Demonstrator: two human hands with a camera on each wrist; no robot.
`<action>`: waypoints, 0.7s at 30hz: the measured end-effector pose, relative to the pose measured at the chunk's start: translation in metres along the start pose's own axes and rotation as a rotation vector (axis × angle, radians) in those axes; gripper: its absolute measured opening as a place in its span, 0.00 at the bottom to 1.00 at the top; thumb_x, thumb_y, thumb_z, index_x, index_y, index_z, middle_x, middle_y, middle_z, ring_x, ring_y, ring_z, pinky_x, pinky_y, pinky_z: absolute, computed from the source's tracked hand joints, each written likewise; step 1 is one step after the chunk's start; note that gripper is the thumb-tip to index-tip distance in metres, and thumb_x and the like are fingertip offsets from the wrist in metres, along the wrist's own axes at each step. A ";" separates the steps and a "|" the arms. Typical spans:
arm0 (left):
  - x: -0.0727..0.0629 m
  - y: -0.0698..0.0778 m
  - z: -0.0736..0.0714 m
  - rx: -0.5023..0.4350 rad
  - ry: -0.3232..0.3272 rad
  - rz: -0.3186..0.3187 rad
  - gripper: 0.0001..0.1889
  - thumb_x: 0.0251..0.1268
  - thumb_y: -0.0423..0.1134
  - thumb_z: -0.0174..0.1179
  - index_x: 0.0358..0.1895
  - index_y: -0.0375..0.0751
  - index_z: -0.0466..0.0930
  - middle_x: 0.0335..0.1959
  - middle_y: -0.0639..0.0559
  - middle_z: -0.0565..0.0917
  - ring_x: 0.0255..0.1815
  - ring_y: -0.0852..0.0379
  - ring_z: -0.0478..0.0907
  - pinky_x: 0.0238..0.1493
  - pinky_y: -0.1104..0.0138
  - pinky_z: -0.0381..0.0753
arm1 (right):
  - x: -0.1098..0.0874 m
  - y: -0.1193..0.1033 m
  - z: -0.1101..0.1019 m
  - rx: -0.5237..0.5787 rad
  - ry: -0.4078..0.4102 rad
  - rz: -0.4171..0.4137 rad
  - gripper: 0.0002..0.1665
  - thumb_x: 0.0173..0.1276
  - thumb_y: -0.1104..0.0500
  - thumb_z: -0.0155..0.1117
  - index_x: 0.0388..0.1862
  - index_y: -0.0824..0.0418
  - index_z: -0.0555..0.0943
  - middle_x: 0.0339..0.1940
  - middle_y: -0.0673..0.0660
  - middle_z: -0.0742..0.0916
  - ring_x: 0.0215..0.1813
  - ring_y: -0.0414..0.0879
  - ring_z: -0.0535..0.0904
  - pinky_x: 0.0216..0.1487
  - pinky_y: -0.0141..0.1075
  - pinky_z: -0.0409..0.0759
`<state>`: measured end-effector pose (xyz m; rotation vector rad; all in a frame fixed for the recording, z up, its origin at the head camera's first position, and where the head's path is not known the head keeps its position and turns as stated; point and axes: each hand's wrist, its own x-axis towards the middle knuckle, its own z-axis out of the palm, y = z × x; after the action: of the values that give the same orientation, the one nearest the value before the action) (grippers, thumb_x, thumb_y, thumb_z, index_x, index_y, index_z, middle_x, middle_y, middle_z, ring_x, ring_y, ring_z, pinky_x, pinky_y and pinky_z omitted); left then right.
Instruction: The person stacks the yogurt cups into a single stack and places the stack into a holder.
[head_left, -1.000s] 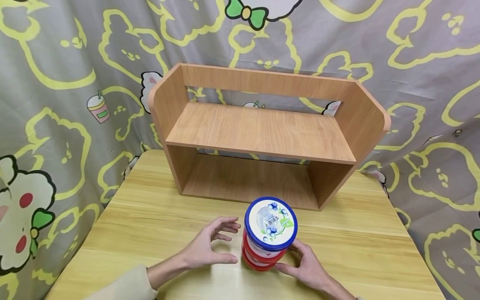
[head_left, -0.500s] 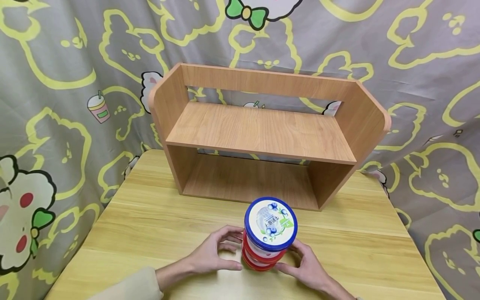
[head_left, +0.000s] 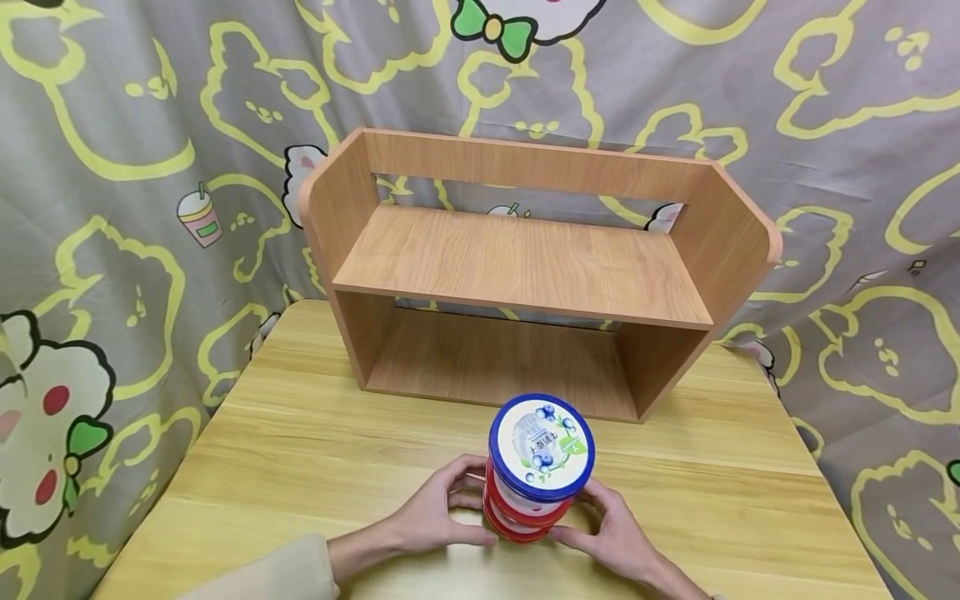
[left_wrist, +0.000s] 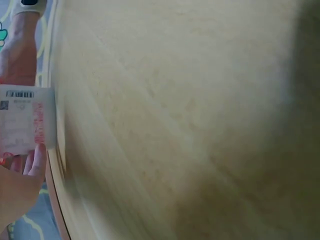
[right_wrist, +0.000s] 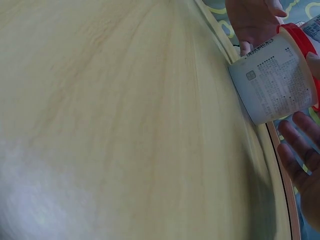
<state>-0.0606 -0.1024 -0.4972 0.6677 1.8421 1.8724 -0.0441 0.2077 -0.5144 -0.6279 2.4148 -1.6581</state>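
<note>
A stack of round tubs stands upright on the table, its top one wearing a blue-rimmed lid [head_left: 542, 447] printed with blueberries. Red rims [head_left: 517, 504] show below it. My left hand [head_left: 435, 508] curves round the left side, thumb low at the front and fingers reaching behind. Opposite, my right hand [head_left: 611, 533] holds the right side, its fingers partly hidden behind the stack. In the left wrist view the thumb of the left hand [left_wrist: 20, 195] lies against a white tub [left_wrist: 22, 120] with a barcode. The right wrist view shows the bottom tub [right_wrist: 272, 82], with small print, beside the right hand [right_wrist: 310, 175].
Behind the stack a two-level wooden shelf [head_left: 517, 258] stands on the wood-grain table [head_left: 300, 450]. Its lower front edge is close to the tubs. A grey curtain [head_left: 247, 108] with yellow cartoon outlines hangs behind and at both sides.
My left hand has moved right, from a gap beside the tubs to their left side. The right hand and the stack have stayed put.
</note>
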 end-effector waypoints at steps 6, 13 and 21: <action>0.002 0.000 0.003 -0.033 0.009 -0.052 0.45 0.54 0.31 0.79 0.75 0.39 0.65 0.69 0.36 0.74 0.63 0.56 0.82 0.67 0.65 0.85 | 0.000 0.000 0.001 0.000 0.002 0.017 0.36 0.67 0.60 0.77 0.72 0.47 0.76 0.66 0.46 0.87 0.63 0.32 0.82 0.66 0.29 0.81; 0.003 -0.003 0.007 -0.034 0.021 -0.074 0.46 0.54 0.32 0.80 0.76 0.42 0.64 0.67 0.39 0.77 0.61 0.52 0.83 0.66 0.68 0.84 | 0.000 0.000 0.001 0.007 -0.002 0.013 0.36 0.67 0.60 0.77 0.72 0.48 0.76 0.66 0.46 0.87 0.64 0.32 0.82 0.66 0.28 0.81; 0.007 -0.006 0.011 -0.015 0.031 -0.069 0.47 0.53 0.33 0.81 0.76 0.45 0.64 0.67 0.40 0.76 0.63 0.53 0.82 0.67 0.70 0.83 | 0.001 -0.001 0.002 0.014 -0.004 0.026 0.37 0.67 0.60 0.77 0.73 0.48 0.75 0.67 0.46 0.86 0.64 0.32 0.82 0.67 0.28 0.80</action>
<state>-0.0592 -0.0892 -0.5028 0.5661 1.8450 1.8601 -0.0437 0.2057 -0.5136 -0.5946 2.3963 -1.6600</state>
